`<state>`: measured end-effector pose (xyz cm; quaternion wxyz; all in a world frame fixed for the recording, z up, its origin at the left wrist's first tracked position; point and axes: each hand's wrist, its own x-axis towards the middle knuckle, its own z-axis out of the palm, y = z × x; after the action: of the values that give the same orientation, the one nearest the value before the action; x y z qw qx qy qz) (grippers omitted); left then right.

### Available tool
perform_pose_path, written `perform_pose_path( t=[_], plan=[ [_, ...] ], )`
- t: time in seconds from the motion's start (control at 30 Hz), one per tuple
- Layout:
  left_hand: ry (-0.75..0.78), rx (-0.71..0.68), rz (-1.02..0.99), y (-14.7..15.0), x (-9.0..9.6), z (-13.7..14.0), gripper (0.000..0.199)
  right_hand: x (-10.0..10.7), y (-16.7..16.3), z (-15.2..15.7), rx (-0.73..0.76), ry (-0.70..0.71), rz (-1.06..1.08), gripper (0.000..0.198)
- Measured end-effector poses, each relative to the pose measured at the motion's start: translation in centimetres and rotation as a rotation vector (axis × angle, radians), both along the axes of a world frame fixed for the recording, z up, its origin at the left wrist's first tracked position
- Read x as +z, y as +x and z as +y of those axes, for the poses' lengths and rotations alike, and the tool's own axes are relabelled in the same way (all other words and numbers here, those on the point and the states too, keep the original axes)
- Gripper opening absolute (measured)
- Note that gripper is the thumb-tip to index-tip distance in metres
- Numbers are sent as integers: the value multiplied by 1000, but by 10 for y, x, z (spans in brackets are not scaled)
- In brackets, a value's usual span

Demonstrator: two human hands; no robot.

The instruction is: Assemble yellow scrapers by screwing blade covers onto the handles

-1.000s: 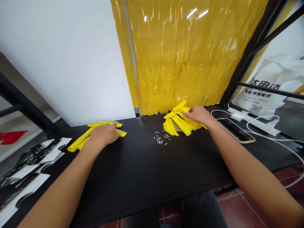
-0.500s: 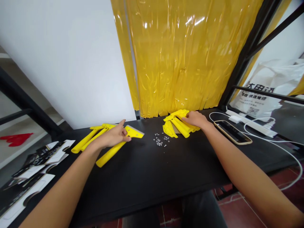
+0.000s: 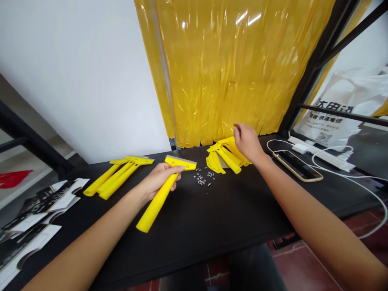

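Observation:
My left hand (image 3: 162, 178) is closed around a yellow scraper (image 3: 156, 206), just under its head. That head carries a thin metal blade and two screws, and the handle slants down to the left. My right hand (image 3: 248, 143) is raised at the right end of a pile of yellow scraper handles and flat head pieces (image 3: 228, 157). Its fingers are loosely bent and apart, with nothing visible in them. Small loose screws and nuts (image 3: 201, 180) are scattered on the black table between the hands. Several yellow scrapers (image 3: 118, 178) lie together to the left.
Printed black-and-white cards (image 3: 39, 222) are stacked at the left edge. A phone (image 3: 297, 165), a white power strip (image 3: 324, 155) with cables, and a white plastic bag (image 3: 330, 109) are on the right. A yellow strip curtain (image 3: 218, 81) hangs behind the black table (image 3: 194, 234).
My left hand has drawn the scraper nearer and turned it, away from the other scrapers. My right hand has lifted off the yellow pile.

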<state>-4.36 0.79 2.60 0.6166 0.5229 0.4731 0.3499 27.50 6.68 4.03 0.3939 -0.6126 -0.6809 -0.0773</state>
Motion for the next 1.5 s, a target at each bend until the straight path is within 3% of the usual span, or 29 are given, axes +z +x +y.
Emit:
perform_pose_path(
  t=[0.1, 0.17, 0.33, 0.5, 0.7, 1.5],
  plan=[
    [3, -11, -58, 1, 2, 0, 34, 7, -16, -14, 224, 126, 163, 41],
    [-11, -8, -52, 0, 5, 0, 36, 11, -30, -27, 341, 165, 151, 37],
    [-56, -1, 34, -1, 5, 2, 33, 7, -62, -47, 480, 288, 257, 26],
    [-2, 108, -64, 3, -13, 7, 34, -11, -80, -48, 595, 64, 658, 34],
    [72, 169, -94, 11, -29, 5, 27, -23, -91, -57, 678, 21, 635, 26],
    [135, 186, -82, 19, -26, -4, 25, -28, -95, -55, 799, 19, 682, 19]
  ],
)
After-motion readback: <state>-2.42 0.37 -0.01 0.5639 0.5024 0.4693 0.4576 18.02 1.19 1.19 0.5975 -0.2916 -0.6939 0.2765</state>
